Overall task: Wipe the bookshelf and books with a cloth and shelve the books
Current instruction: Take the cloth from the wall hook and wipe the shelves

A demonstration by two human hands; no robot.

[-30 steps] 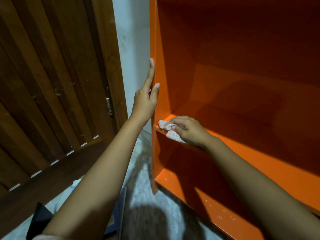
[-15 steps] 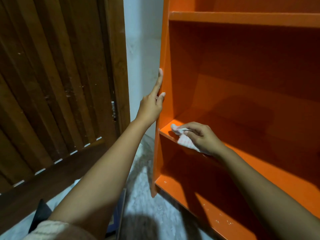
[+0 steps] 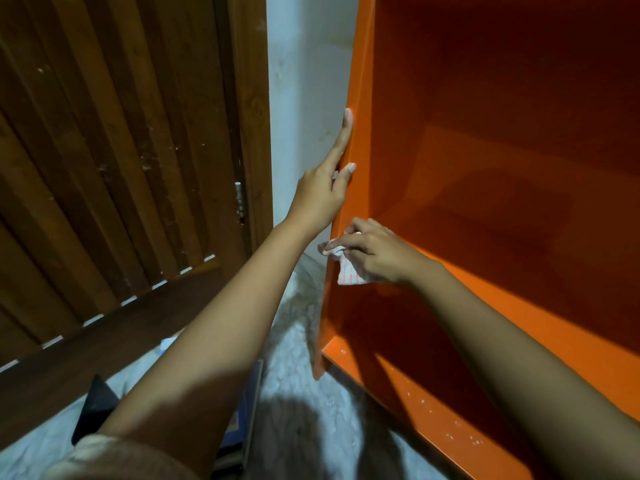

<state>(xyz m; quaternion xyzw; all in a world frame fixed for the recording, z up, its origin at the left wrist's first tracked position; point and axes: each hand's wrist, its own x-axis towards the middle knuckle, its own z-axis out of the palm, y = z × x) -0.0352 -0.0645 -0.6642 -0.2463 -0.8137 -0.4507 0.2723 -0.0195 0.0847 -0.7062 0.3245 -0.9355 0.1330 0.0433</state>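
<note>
The right hand [image 3: 377,252] has slid the cloth [image 3: 348,273] left to the front corner of the middle shelf, its curled fingers pinching the soft, striped white rag. The left hand [image 3: 320,199] stays flat, fingers straight, against the left side panel of the glossy orange bookshelf [image 3: 502,150], right of a slatted wooden door [image 3: 104,168].

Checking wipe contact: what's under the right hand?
A pink-striped white cloth, held by the right hand at the left front corner of the orange shelf; one end hangs over the front edge. The hand covers the rest of it and the shelf beneath.
</note>
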